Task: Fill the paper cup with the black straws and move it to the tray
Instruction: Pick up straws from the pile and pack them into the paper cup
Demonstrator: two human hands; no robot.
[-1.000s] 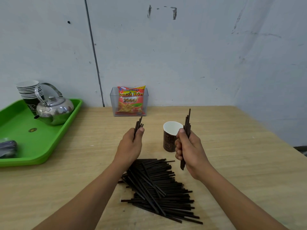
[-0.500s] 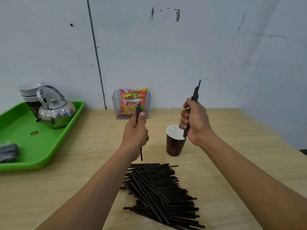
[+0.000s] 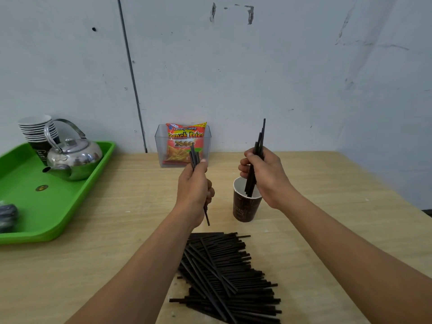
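Note:
A brown paper cup (image 3: 245,208) with a white inside stands upright on the wooden table. My right hand (image 3: 266,177) grips a bundle of black straws (image 3: 258,150) just above the cup, and their lower ends dip inside its rim. My left hand (image 3: 194,185) holds a few black straws (image 3: 194,157) upright, to the left of the cup. A large pile of black straws (image 3: 224,274) lies on the table in front of me, between my forearms. The green tray (image 3: 35,206) sits at the far left.
On the tray stand a metal teapot (image 3: 72,157), a stack of paper cups (image 3: 37,134) and a dark object (image 3: 7,216) at its left edge. A clear box (image 3: 161,148) holding a French fries snack bag (image 3: 184,143) stands against the back wall.
My right hand has lowered its straw bundle so the ends now enter the cup. My left hand has stayed raised with its straws beside the cup.

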